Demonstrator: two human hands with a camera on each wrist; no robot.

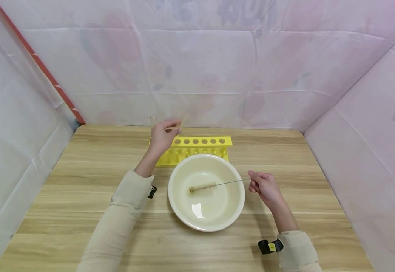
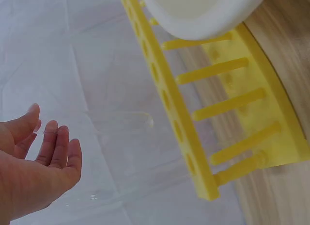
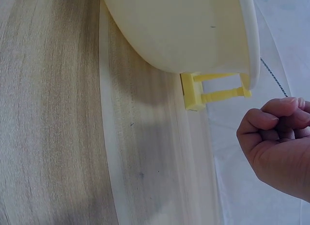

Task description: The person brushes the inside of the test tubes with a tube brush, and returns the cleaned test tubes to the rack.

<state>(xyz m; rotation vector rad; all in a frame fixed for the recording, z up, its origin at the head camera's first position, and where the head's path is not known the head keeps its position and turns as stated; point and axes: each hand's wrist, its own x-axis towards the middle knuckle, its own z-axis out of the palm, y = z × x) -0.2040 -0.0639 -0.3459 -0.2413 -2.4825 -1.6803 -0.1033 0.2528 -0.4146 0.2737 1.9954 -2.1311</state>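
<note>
My left hand [image 1: 162, 135] is raised above the left part of the yellow test tube rack [image 1: 214, 141], pinching a clear glass test tube [image 1: 184, 120] between thumb and fingertips. In the left wrist view the tube's rounded end [image 2: 149, 120] faces the rack. Another clear tube [image 1: 153, 118] stands at the rack's left end, mostly hidden by my left hand. Over at the right, my right hand [image 1: 266, 187] pinches the twisted wire handle of a test tube brush [image 1: 202, 188]. The brush's bristles are over the inside of the cream basin [image 1: 207, 225].
The basin stands on the wooden table [image 1: 65, 211], in front of the rack and overlapping its front in the head view. Pale printed sheets [image 1: 197, 60] hang behind the table and along both sides. A black band [image 1: 270, 247] sits at my right wrist.
</note>
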